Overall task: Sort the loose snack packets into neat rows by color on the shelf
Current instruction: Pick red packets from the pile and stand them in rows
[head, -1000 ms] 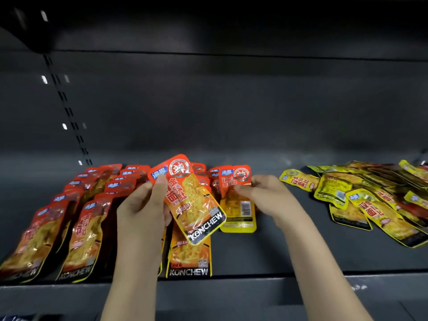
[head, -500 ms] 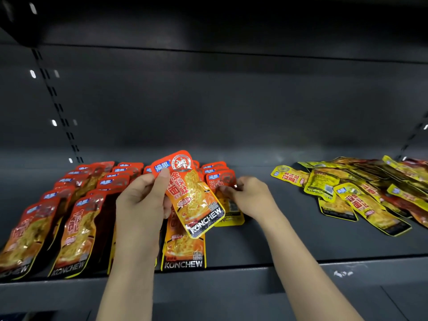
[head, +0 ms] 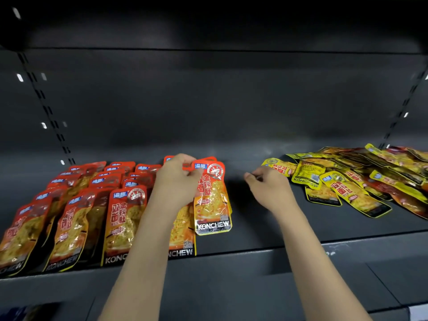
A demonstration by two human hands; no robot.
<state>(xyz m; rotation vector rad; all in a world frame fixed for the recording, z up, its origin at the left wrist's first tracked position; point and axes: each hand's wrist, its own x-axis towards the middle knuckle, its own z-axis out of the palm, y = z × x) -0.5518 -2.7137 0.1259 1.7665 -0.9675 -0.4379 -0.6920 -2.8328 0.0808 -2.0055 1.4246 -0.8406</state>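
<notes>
Left hand [head: 177,179], centre of the frame, is pinching the top edge of a glossy orange-red foil snack packet with a KONCHEW label [head: 212,200], thumb and fingers curled onto its upper seal. The packet is lying nearly flat, label up, at the right end of the orange-red rows [head: 76,205], overlapping the packet beneath it; likely it is being squared into line as the next one in that row, which would explain the grip at the top edge rather than the middle.

Right hand [head: 269,188], right of centre, is holding nothing, fingers loosely curled with fingertips pointing left, hovering over a bare patch of the dark grey metal shelf [head: 254,230]. It is sitting between the orange-red group and the jumbled heap of yellow foil packets [head: 347,179] at the right of the frame, close to the heap's nearest packet, probably getting ready to pick from there.

Orange-red packets at lower left are standing in overlapped rows running front to back, labels facing out. The yellow heap is unsorted, with packets crossing each other at odd angles and a few reddish ones mixed in at the far right edge. Sorting looks roughly half done.
</notes>
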